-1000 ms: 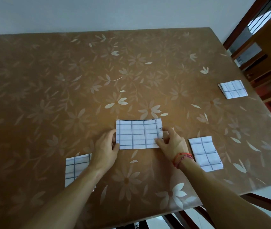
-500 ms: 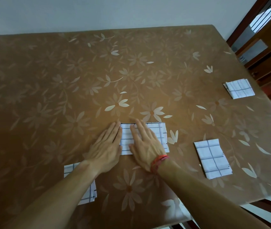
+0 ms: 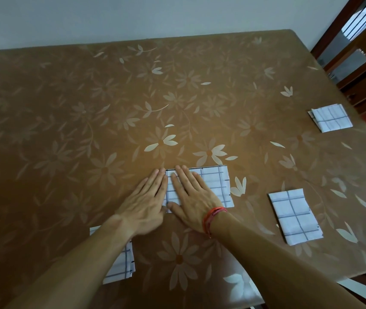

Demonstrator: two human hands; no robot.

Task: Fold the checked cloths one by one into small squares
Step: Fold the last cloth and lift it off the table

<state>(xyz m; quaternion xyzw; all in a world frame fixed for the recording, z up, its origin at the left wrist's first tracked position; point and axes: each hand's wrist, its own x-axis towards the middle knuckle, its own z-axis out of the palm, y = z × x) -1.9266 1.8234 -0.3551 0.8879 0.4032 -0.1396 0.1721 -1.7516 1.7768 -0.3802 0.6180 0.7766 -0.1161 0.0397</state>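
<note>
A white checked cloth [image 3: 216, 186], folded into a rectangle, lies flat on the table near the front edge. My right hand [image 3: 192, 198] presses flat on its left half with straight fingers. Beside it, my left hand [image 3: 147, 200] lies flat with its fingers along the cloth's left edge, mostly on the table. Three folded checked cloths lie around: one [image 3: 295, 216] to the right, one [image 3: 331, 117] at the far right edge, one [image 3: 123, 264] partly hidden under my left forearm.
The table [image 3: 88, 130] is covered with a brown cloth printed with flowers and reaches back to a pale wall. Wooden chairs [image 3: 364, 68] stand past the right edge. The front edge lies just below my forearms.
A second ago both hands pinched the cloth's side edges. Since then they moved onto its left half and lie flat. The view has shifted slightly.
</note>
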